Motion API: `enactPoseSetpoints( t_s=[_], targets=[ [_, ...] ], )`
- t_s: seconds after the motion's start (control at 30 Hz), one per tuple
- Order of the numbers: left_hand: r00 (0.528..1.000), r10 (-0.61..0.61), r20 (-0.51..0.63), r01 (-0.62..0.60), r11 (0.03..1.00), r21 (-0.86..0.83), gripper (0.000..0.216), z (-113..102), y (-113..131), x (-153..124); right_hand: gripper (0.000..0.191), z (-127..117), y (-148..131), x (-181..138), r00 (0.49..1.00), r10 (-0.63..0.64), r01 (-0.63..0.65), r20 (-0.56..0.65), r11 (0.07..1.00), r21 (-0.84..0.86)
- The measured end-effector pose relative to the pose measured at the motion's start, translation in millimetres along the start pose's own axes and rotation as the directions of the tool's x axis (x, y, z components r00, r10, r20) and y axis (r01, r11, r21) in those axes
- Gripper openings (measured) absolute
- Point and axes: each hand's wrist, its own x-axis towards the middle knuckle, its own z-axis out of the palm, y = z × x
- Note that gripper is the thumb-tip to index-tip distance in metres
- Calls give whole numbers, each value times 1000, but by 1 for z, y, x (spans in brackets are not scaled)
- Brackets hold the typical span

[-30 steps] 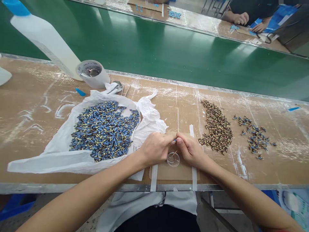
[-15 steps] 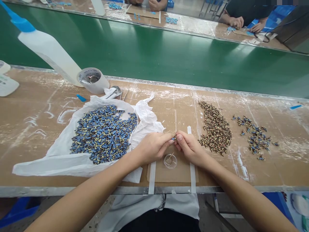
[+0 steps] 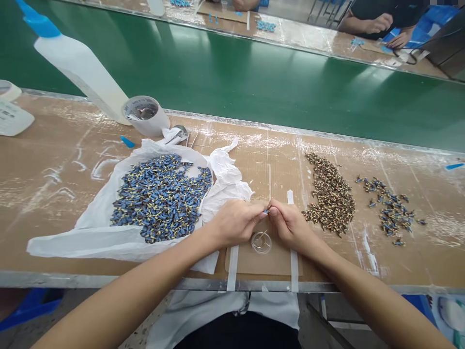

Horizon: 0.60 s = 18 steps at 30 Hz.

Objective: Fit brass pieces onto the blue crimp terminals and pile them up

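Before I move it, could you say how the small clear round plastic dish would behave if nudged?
The dish looks light and shallow, so it would probably skid easily on the brown cardboard sheet. The thin rod leaning in it might fall out.

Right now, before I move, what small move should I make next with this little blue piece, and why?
Probably tighten your pinch on the small blue piece first: it sits only at the fingertips, between your left hand and right hand, and the round clear plastic dish lies close by, nearer you.
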Motion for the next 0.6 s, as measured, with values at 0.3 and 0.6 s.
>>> enactPoseSetpoints(
  t_s=[0.3, 0.6],
  targets=[
    [997, -13, -75, 18, 998, 67, 21, 10, 2, -2, 32, 7, 0, -4, 1000, -2, -1, -22, 993, -117],
    [999, -7, -43, 6, 1000, -21, 22, 3, 0, -1, 36, 6, 3, -1, 999, 47, -45, -12, 993, 113]
  ],
)
